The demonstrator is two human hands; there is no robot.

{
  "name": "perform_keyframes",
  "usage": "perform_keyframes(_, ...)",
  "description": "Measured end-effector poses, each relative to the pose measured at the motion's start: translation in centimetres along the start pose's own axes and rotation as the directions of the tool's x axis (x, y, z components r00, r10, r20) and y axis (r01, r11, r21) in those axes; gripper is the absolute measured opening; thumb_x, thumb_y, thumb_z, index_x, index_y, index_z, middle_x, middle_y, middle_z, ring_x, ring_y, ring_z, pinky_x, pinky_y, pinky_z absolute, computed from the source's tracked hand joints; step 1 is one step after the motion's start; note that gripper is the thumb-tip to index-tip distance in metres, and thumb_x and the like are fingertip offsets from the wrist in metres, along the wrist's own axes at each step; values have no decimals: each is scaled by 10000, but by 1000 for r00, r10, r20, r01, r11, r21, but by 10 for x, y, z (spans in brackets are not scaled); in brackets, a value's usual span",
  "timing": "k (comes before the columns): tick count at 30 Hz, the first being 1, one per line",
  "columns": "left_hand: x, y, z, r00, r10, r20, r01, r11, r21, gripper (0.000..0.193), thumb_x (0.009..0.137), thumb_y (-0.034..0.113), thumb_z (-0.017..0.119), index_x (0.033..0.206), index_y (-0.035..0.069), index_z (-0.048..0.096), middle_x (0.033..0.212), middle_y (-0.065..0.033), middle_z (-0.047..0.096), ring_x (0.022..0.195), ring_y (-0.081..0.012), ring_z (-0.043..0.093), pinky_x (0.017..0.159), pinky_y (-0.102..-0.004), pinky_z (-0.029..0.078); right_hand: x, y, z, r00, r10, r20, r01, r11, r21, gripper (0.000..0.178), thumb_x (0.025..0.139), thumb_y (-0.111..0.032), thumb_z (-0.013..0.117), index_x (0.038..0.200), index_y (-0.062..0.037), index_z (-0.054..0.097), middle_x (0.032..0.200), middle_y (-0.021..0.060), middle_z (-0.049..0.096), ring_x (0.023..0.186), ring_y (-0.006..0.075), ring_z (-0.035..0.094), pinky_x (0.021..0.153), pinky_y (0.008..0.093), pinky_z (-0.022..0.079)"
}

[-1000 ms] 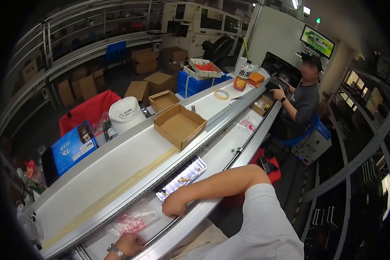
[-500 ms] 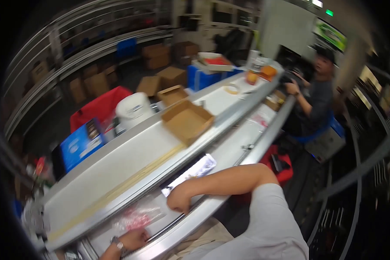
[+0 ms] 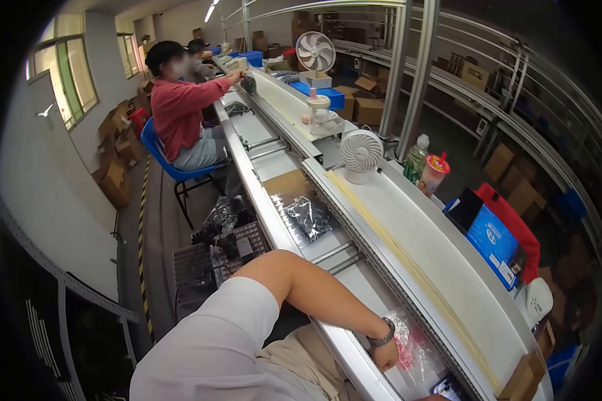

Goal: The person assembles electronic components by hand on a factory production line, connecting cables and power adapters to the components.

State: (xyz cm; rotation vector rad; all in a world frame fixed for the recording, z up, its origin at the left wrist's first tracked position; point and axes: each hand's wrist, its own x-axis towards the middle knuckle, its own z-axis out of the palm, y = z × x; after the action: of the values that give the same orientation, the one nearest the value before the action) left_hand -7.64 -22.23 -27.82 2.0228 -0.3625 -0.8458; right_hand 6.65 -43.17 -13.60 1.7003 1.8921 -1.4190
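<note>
My left hand, with a metal watch on its wrist, rests low over the line's inner channel with its fingers curled. What they hold, if anything, is hidden. Touching or close beside it lies a clear plastic bag with pink-red pieces inside. Only a sliver of my right hand shows at the lower edge, its fingers out of sight. Close to that sliver is a small dark, shiny object, cut off by the picture's edge. Farther up the channel, a black item in clear plastic lies by a brown cardboard sheet.
A white fan, a green bottle and a lidded cup stand along the far side. A blue box leans there too. Crates of black parts sit left of the line, and a seated co-worker works farther up.
The view has swung far to the left along the line. My right hand, earlier beside a silvery packet, has almost left the picture. My left hand stays by the bag of pink-red pieces.
</note>
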Motion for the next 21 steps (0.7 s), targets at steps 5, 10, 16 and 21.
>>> perform_keyframes(5,-32,49,-17,999,-40,-30,45,980,193,129,742,110,563,732,48,676,615,-26,590,546,-184,469,527,-342,428,-4,-4,14,998,-63,-24,68,926,372,227,738,-211,584,838,-25,666,760,153,657,669,284,579,669,370,482)
perform_keyframes(10,-37,65,-18,993,-57,-107,91,934,347,138,711,69,567,758,48,696,663,-51,640,540,-185,495,514,-350,440,-6,-19,17,957,157,-243,-100,968,231,211,749,-190,586,892,-62,673,763,141,664,686,295,605,666,379,487)
perform_keyframes(16,-32,52,-21,999,-47,-13,49,968,247,139,717,66,582,772,31,704,688,-63,662,541,-190,527,525,-342,469,-4,-51,7,934,255,-249,-272,961,-37,212,753,-197,587,909,-88,679,770,132,670,690,310,620,660,390,488)
perform_keyframes(21,-26,37,-20,999,-48,16,47,997,67,163,779,89,580,844,-7,694,758,-92,674,630,-215,620,607,-323,525,-6,-52,8,939,232,-255,-283,941,-187,211,758,-192,580,910,-85,680,768,137,670,702,334,629,658,401,487)
